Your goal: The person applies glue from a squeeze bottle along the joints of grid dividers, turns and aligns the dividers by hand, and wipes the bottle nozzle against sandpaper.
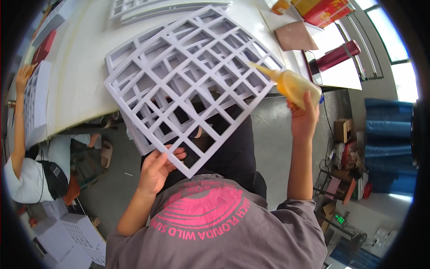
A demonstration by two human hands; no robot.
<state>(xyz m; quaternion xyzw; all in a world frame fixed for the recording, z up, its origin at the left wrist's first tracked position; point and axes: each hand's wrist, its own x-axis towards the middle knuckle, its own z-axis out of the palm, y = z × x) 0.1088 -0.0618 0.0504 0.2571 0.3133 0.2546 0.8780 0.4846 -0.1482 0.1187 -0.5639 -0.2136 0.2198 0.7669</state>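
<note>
A white lattice panel (195, 95) with square openings lies tilted over other similar panels, partly on the table and partly above my lap. My left hand (157, 168) grips its near corner, fingers curled round the edge strip. In my right hand (303, 112) is a squeeze glue bottle (298, 87) with yellowish contents. Its long tapered nozzle points left, over the panel's right side; whether the tip touches the lattice I cannot tell. The panels underneath are mostly hidden by the top one.
More white panels lie at the back of the white table (80, 67). Right of the lattice are a brown sheet (295, 36), a dark red thermos (338, 56) and a red-yellow box (322, 11). At left, another person's hand (24, 74) touches a stack of lattice panels (38, 103).
</note>
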